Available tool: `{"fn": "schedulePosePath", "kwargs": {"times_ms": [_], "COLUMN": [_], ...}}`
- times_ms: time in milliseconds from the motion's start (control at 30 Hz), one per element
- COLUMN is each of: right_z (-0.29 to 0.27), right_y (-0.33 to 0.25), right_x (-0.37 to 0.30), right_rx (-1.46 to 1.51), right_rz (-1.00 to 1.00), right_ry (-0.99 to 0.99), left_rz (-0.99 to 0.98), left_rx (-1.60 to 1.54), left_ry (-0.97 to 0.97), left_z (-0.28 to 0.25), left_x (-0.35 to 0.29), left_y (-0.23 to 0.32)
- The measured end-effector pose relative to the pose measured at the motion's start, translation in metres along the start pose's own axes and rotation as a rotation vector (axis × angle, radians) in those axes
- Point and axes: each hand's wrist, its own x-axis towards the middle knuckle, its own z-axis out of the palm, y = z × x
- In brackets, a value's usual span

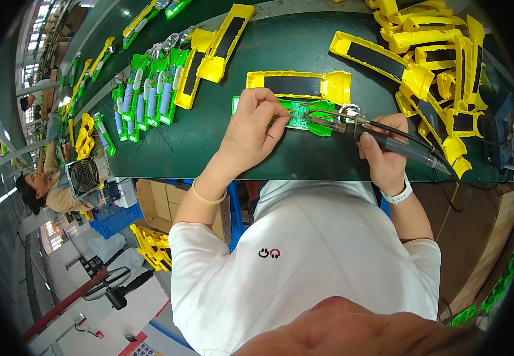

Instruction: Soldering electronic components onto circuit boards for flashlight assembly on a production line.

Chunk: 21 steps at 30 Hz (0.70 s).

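A green half-shell [321, 130] lies on the table edge in front of me, with a small green circuit board [298, 121] in it and thin wires on top. My left hand [254, 132] is closed in a pinch over the board's left side, on what looks like a thin wire; its fingers partly hide the shell. In my right hand [385, 157] is a soldering iron [394, 145] with a thin metal tube alongside, its tip pointing left at the board. A round silvery lamp reflector [350, 111] sits at the shell's right end, partly behind the iron.
Just beyond lies a yellow shell [335, 86] with a black panel. More yellow shells [438, 40] are heaped at the right. Green shells with blue cylindrical cells [165, 98] stand in rows at the left. The iron's cable [442, 167] trails right. A person [61, 184] sits far left.
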Motion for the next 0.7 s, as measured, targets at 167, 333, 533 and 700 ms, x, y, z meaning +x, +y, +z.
{"fn": "schedulePosePath", "kwargs": {"times_ms": [167,333,533,700], "right_z": [0.0020,0.0062,0.0014,0.0015], "right_y": [0.0012,-0.0003,-0.0022,-0.0023], "right_x": [0.0024,0.0041,0.0034,0.0034], "right_rx": [-0.045,-0.035,0.074,0.118], "right_rz": [0.021,0.048,0.049,0.024], "right_ry": [-0.062,-0.061,-0.049,-0.002], "left_rz": [0.011,0.029,0.078,0.062], "left_rx": [0.004,-0.016,0.027,0.039], "left_ry": [-0.005,-0.037,-0.054,-0.071], "left_z": [-0.0014,-0.0039,-0.0069,-0.0082], "left_x": [-0.0001,-0.0001,0.0020,0.0017], "left_y": [0.0004,-0.0006,0.0006,0.0024]}}
